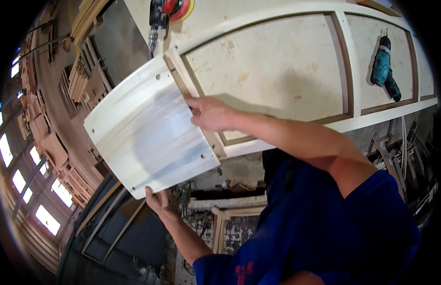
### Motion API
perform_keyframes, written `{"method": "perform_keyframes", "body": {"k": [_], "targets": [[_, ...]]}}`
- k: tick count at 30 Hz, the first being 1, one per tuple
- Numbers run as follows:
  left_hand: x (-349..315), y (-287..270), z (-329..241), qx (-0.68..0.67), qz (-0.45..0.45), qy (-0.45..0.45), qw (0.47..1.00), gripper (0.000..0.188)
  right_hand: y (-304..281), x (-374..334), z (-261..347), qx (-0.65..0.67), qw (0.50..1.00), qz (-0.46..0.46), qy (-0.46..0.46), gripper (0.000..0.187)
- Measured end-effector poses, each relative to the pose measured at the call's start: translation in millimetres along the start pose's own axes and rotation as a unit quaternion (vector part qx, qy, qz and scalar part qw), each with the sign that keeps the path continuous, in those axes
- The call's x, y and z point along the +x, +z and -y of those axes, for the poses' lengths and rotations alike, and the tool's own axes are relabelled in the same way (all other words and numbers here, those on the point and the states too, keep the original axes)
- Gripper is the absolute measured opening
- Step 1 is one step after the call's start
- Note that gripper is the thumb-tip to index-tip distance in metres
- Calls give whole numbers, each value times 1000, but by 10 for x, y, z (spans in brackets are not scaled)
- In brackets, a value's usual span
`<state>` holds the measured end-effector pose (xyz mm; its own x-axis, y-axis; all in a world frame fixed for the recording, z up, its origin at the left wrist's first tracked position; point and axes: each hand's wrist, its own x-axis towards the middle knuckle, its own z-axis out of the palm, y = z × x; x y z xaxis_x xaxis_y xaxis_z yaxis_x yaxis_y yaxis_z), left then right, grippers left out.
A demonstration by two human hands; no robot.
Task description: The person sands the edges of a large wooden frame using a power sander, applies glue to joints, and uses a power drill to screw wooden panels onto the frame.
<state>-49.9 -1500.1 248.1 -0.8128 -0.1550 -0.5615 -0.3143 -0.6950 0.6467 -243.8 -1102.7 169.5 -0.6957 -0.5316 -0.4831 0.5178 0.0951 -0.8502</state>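
Note:
A pale wooden panel (139, 128) with a few small holes near its corners lies at the left, against the end of a long wooden frame (352, 61). My left hand (158, 200) grips the panel's near edge, thumb on top and fingers beneath it. My right hand (212, 114) is closed at the panel's right edge, beside the frame's end rail; its fingertips are partly hidden there.
A red and black air sander (169, 10) lies at the top of the worktable (213, 31). A teal cordless drill (383, 69) rests inside the frame's right section. Stacked timber (85, 80) and a dark rack (120, 232) stand left.

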Motion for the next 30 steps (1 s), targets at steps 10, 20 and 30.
{"method": "perform_keyframes", "body": {"k": [10, 20, 30], "targets": [[113, -173, -220, 85, -53, 57, 993, 45, 103, 121, -201, -15, 1000, -15, -5, 48], [51, -262, -355, 130, -48, 49, 989, 50, 121, 131, -231, 9, 1000, -17, 10, 51], [83, -393, -426, 145, -57, 21, 988, 54, 106, 89, -188, 23, 999, -13, 22, 25]]}}
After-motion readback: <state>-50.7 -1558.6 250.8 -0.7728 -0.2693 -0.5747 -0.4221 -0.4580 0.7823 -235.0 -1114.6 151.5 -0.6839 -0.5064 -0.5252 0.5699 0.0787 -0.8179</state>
